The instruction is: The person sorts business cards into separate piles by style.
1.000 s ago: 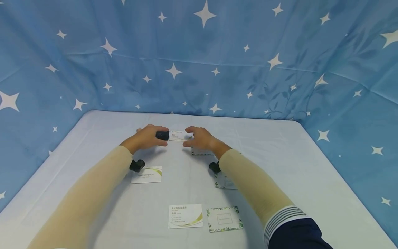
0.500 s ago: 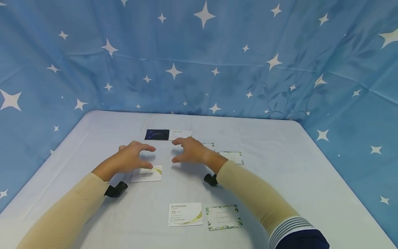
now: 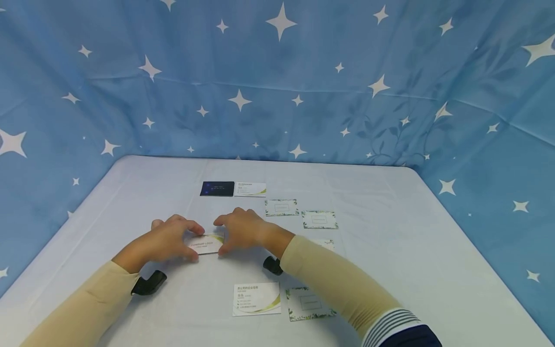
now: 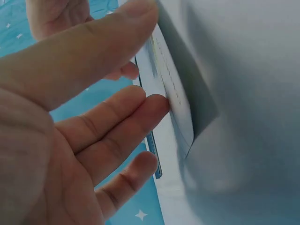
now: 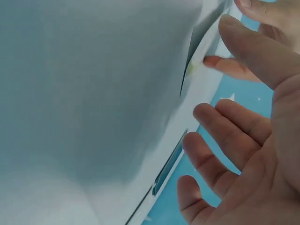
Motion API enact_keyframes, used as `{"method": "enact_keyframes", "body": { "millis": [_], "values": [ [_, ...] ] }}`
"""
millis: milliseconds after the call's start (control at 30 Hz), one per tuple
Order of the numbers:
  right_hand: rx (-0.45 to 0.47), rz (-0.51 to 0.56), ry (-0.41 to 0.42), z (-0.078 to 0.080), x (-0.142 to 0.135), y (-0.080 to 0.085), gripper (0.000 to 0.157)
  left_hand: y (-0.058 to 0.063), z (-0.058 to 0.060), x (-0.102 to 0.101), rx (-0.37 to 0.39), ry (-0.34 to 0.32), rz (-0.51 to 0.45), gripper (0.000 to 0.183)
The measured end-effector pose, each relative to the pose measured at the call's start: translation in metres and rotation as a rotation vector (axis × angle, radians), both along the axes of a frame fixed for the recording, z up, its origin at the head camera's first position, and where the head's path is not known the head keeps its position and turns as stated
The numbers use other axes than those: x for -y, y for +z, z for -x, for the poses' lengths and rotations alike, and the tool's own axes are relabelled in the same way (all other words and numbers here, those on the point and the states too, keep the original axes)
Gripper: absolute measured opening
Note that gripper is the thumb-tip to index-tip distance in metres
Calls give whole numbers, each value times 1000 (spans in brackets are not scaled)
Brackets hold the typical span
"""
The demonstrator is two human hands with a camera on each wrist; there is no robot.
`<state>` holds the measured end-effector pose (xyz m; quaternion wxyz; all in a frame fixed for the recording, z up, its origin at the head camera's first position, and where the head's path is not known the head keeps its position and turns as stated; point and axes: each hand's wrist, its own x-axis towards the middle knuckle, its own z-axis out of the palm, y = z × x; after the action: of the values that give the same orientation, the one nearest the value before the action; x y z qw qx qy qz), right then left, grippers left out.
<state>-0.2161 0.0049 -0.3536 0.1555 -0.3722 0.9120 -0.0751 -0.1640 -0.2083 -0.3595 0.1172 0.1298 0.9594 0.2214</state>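
A white business card (image 3: 204, 245) reading COMPANY LOGO, with a green-gold curve at its right corner, is at mid-left of the table in the head view. My left hand (image 3: 171, 237) holds it at the left end, thumb at the near edge and index finger at the far edge, covering that end. In the left wrist view the card (image 4: 176, 89) is slightly bowed, with a dark shadow under it. My right hand (image 3: 244, 231) curves loosely around the right end, thumb tip at the near corner, other fingertips a little apart from the card.
On the white tablecloth (image 3: 412, 250), a dark card (image 3: 217, 189) and a white one (image 3: 250, 189) lie side by side at the back. Leaf-bordered cards (image 3: 282, 207) step down to the right. Nearest me are another white card (image 3: 257, 299) and a leaf-bordered card (image 3: 310, 303).
Both hands have left the dark and white cards at the back and come nearer and leftward to the COMPANY LOGO card. The cards at the back stay side by side.
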Motion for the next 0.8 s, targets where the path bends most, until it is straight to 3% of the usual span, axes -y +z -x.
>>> {"method": "enact_keyframes", "body": {
  "millis": [367, 533, 800],
  "values": [
    [-66, -46, 24, -3, 2, -8, 66, -6, -1, -7, -39, -30, -42, 56],
    [-63, -48, -4, -2, -4, -9, 68, -9, 2, -12, -43, -57, -74, 53],
    [-18, -11, -81, 2, -13, -9, 65, -12, 6, -20, -13, -26, -71, 53]
  ]
}}
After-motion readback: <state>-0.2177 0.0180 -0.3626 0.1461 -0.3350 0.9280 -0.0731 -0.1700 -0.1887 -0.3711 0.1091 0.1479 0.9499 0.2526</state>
